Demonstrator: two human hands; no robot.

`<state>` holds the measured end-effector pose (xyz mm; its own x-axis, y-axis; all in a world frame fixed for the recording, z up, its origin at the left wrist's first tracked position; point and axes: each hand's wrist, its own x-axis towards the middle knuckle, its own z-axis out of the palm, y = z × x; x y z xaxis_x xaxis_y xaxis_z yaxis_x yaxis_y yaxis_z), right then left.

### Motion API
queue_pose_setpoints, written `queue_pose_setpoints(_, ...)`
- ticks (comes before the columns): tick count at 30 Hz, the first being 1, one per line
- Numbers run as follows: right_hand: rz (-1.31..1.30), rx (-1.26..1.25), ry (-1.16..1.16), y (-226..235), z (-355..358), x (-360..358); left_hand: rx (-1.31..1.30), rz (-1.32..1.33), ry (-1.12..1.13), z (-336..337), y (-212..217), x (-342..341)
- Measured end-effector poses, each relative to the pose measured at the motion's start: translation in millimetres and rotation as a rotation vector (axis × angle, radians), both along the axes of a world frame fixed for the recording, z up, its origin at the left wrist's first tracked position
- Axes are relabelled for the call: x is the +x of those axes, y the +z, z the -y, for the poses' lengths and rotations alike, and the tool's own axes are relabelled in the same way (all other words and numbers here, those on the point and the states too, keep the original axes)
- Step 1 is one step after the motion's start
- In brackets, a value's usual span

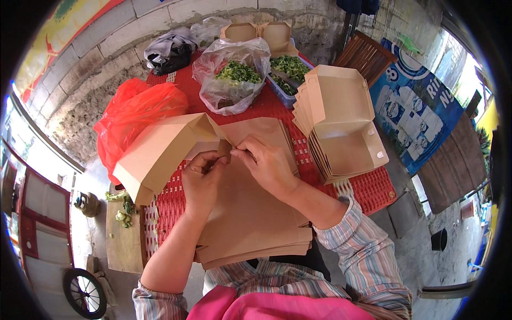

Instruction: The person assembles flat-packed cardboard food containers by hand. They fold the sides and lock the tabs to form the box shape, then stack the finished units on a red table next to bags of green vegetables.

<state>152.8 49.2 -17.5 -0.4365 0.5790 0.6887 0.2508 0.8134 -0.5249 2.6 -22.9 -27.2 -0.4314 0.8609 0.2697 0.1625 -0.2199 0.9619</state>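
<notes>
Head view, left hand (201,178): fingers curled shut, pinching a flap of the half-folded brown box (160,154).
Head view, right hand (269,162): fingertips closed on the same flap, just beside the left.
Box: tilted, over the left edge of the red tabletop (373,189).
Flat box stack (250,224): under both hands, overhanging the near edge.
Folded boxes (341,125): nested at right, close to the tabletop's right edge.
Greens bag (232,77): far side, well apart.

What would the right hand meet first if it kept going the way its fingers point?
The right hand points toward the person's left, at the cardboard flap it already pinches. Just past that flap are the left hand's fingers, then the half-folded box. Depth is hard to judge here.
</notes>
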Motion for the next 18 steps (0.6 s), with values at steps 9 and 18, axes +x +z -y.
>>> queue_pose_setpoints(9,-0.098,-0.066,0.099,-11,-9,-3,-0.003,-0.085,-0.075,-1,-10,-10)
queue_pose_setpoints(18,-0.122,-0.103,0.134,0,-4,-2,0.024,-0.025,-0.128,0,-9,-10)
